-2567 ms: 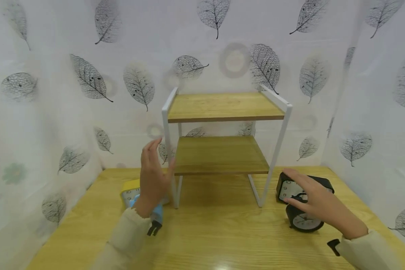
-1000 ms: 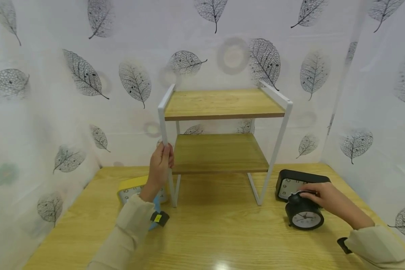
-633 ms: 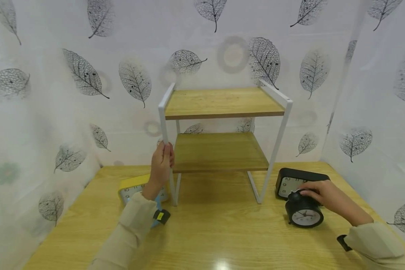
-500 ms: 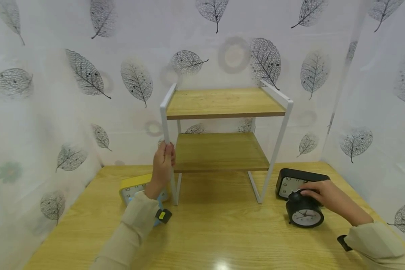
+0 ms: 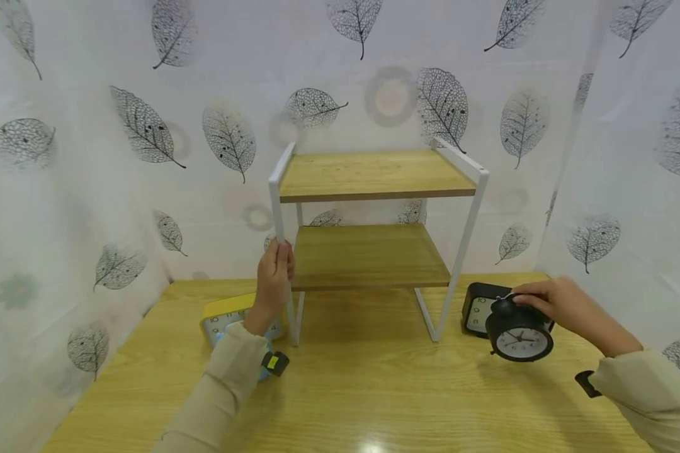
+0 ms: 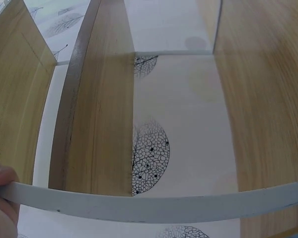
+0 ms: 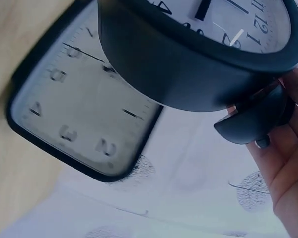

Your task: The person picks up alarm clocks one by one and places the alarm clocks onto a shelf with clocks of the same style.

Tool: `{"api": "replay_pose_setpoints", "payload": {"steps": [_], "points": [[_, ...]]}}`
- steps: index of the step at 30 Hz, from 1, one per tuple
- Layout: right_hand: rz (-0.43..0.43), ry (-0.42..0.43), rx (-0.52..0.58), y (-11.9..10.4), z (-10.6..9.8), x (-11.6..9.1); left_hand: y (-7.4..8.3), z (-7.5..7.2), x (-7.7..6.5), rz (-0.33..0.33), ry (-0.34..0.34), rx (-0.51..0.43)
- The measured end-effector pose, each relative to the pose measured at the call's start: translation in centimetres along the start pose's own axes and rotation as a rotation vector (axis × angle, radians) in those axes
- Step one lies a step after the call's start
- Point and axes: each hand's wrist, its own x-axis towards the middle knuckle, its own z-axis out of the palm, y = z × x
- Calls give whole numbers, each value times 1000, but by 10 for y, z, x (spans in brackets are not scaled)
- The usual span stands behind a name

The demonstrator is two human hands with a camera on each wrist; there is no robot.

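My left hand [image 5: 273, 277] grips the white left front post of a two-tier wooden shelf [image 5: 374, 176], its fingers wrapped round the metal. In the left wrist view part of that hand [image 6: 2, 198] shows on the white post [image 6: 139, 209]. My right hand [image 5: 572, 311] pinches a round black twin-bell alarm clock [image 5: 520, 336] by its top and holds it above the table, a shadow beneath it. Close up in the right wrist view, the alarm clock [image 7: 188, 64] overlaps a rectangular black clock [image 7: 84, 99], which stands on the table behind it.
A yellow rectangular clock [image 5: 226, 314] stands left of the shelf, partly behind my left forearm. Something light blue [image 5: 264, 371] lies beneath that wrist, mostly hidden. The wooden table [image 5: 374, 390] meets a leaf-patterned curtain [image 5: 226, 138] at the back and sides.
My left hand took hold of the shelf post. My right hand lowered onto the alarm clock, gripped its top and has lifted it off the table, slightly to the right.
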Motion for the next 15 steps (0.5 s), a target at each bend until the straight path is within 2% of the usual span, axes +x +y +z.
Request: {"api": "replay_pose_setpoints", "payload": {"steps": [5, 15], "points": [[26, -55, 14, -1, -16, 8, -1, 0, -1, 2, 0, 3], [28, -78, -13, -11, -52, 28, -2, -1, 0, 0, -2, -7]]}}
